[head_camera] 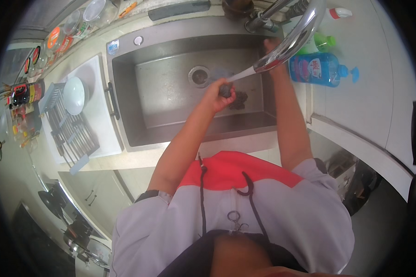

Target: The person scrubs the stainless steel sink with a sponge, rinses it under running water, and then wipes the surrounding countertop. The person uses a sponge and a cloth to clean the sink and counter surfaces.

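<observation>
My left hand [222, 95] is closed around a dark grey scouring pad [225, 90], held above the right half of a stainless-steel sink [166, 100]. Water [242, 73] runs from the chrome faucet spout [303, 38] onto this hand and the pad. A dark, rough-textured clump [239, 100] shows on the sink bottom just beside my fingers; its kind is unclear. My right hand [272, 46] reaches to the sink's back right corner, near the faucet base [258, 25]. The spout partly covers it, so its fingers and any hold are hard to make out.
Left of the sink, a drying rack [74, 130] and a pale bowl [75, 95] stand on a white board [107, 138]. Jars [100, 14] line the back left. On the right lie a blue pump bottle [315, 69] and a green bottle [320, 42]. The drain [199, 76] is uncovered.
</observation>
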{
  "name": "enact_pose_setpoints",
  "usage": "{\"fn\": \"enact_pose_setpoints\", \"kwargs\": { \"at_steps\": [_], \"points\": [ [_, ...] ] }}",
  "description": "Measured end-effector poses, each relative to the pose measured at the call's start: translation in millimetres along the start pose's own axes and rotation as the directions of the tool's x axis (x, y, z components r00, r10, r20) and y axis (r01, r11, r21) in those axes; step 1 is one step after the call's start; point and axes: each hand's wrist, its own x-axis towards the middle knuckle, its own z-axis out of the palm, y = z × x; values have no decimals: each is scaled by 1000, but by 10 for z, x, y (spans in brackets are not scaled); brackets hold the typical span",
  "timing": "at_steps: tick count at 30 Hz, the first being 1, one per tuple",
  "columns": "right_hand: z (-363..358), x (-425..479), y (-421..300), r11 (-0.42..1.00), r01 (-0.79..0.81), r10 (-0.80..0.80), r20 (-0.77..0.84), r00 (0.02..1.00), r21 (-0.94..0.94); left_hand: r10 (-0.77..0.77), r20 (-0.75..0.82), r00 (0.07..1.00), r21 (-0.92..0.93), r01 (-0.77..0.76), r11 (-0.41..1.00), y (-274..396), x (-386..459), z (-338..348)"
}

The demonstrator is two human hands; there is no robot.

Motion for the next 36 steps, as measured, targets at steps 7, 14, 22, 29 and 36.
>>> {"fn": "enact_pose_setpoints", "kwargs": {
  "at_steps": [7,14,22,29,36],
  "points": [
    [-261,233,-756,944,203,-182,-102,978,259,-15,25,1000,-111,18,994,9,-209,77],
    [56,-809,-119,706,-392,59,502,863,590,-231,281,931,-130,276,952,-77,-267,73],
    [453,-1386,-678,577,-600,-259,820,510,555,-356,291,888,83,347,934,-223,-209,-19],
    [541,-1329,-1048,808,-407,-26,716,697,425,-9,121,993,605,-66,793,-76,-217,119],
    [917,-1270,-713,882,-233,10,479,878,410,560,154,814,935,-304,184,-148,-57,76]
  ]
}}
